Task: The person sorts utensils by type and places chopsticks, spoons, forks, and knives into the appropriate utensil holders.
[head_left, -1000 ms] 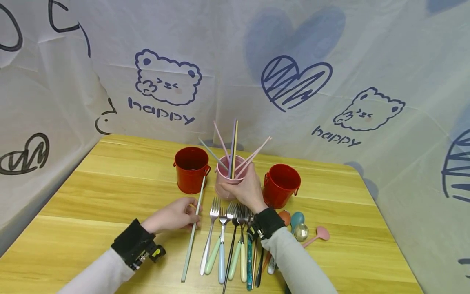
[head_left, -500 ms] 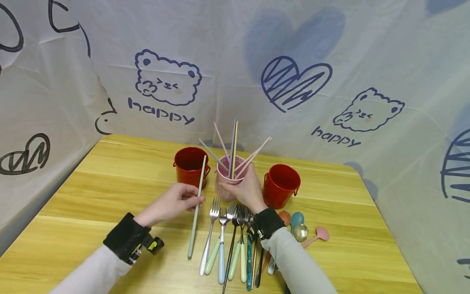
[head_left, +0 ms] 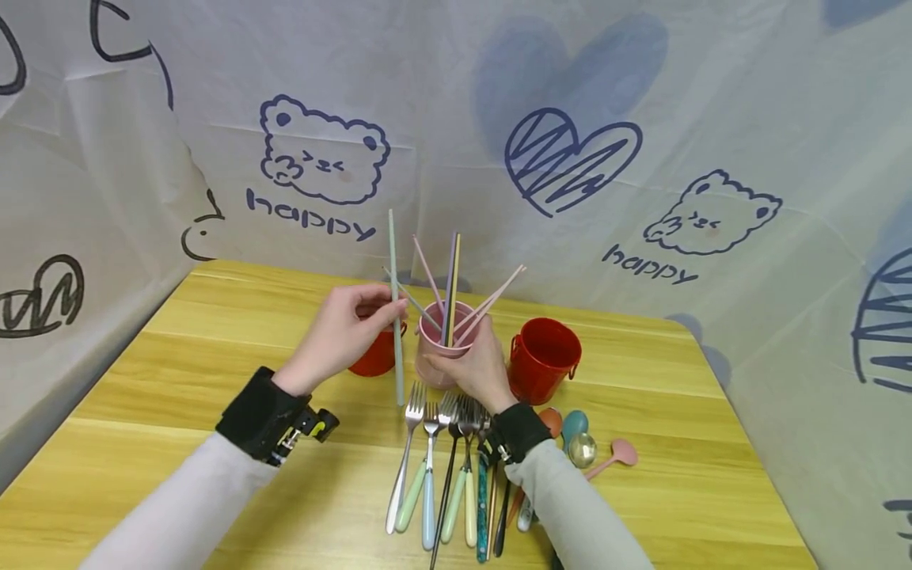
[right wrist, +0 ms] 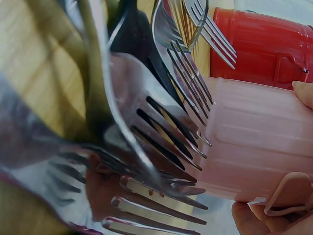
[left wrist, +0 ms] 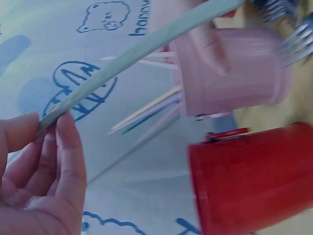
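My left hand point(head_left: 342, 332) pinches a pale green chopstick point(head_left: 393, 253) near its middle, between thumb and fingertips. The chopstick stands nearly upright, in front of the left red bucket point(head_left: 374, 360) and left of a pink bucket point(head_left: 431, 370). Several pink, purple, yellow and green chopsticks point(head_left: 456, 277) lean in the pink bucket. My right hand point(head_left: 479, 368) grips this bucket from its right side; in the right wrist view a thumb and fingers lie on opposite sides of the pink wall. The left wrist view shows the held chopstick point(left wrist: 122, 61) slanting across, its lower end apart from the buckets.
Several forks point(head_left: 415, 408) lie in a row before the pink bucket, handles towards me. Several spoons, one pink point(head_left: 624, 452), lie right of them, partly under my right forearm. A second red bucket point(head_left: 541, 364) stands right. A drawn-on white sheet point(head_left: 442, 119) hangs behind the table.
My left hand has lifted the green chopstick off the table, moved it away from me and tipped it nearly upright. The right hand stays on the pink bucket.
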Available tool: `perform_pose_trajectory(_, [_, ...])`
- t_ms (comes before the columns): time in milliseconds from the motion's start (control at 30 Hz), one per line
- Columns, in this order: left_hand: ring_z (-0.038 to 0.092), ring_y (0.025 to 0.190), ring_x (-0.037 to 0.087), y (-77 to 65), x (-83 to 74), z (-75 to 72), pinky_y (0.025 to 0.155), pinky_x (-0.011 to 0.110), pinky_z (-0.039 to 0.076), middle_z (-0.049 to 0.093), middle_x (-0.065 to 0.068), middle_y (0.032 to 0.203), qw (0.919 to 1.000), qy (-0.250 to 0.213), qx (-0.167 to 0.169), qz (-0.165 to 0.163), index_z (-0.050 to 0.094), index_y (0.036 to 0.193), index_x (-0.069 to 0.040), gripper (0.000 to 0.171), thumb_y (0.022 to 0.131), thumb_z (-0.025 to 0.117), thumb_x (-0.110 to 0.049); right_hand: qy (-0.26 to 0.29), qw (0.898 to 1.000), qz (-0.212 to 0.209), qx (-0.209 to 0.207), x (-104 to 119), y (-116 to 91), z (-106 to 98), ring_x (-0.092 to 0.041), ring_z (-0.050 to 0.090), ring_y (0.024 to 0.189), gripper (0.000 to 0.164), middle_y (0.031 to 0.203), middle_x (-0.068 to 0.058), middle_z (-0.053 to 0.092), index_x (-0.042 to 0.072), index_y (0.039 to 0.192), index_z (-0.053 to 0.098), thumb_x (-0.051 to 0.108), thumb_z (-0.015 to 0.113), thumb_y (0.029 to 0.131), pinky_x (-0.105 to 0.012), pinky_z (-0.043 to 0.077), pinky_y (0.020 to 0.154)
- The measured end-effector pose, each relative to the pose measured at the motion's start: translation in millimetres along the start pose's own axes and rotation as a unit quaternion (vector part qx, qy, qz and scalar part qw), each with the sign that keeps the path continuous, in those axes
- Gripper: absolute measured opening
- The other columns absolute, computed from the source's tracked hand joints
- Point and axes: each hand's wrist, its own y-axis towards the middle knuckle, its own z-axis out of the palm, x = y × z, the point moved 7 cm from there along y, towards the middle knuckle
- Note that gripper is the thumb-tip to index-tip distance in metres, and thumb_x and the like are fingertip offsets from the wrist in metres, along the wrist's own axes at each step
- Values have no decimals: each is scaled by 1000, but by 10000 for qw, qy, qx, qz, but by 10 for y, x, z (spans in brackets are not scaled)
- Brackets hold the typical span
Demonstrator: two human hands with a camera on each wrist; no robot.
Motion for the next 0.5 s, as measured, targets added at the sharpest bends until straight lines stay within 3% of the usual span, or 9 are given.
perform_pose_trajectory(233, [65, 81, 18, 186, -262, -117, 76, 30, 55, 69, 9, 91, 9951, -136, -801, 562, 68, 103, -3, 21, 92, 62, -20, -118, 9999, 37, -25, -11, 0, 5, -21, 52, 110, 92, 129, -11, 53, 10, 136, 33, 34, 86, 65, -42, 48, 92])
perform_pose_trajectory(500, [65, 80, 19, 295, -337, -72, 73, 29, 56, 69, 7, 93, 9827, -157, -1494, 1085, 69, 102, -5, 21, 90, 64, -21, -186, 9997, 133, -38, -20, -6, -8, -19, 53, 108, 88, 126, -7, 54, 11, 135, 34, 36, 84, 67, -41, 49, 92])
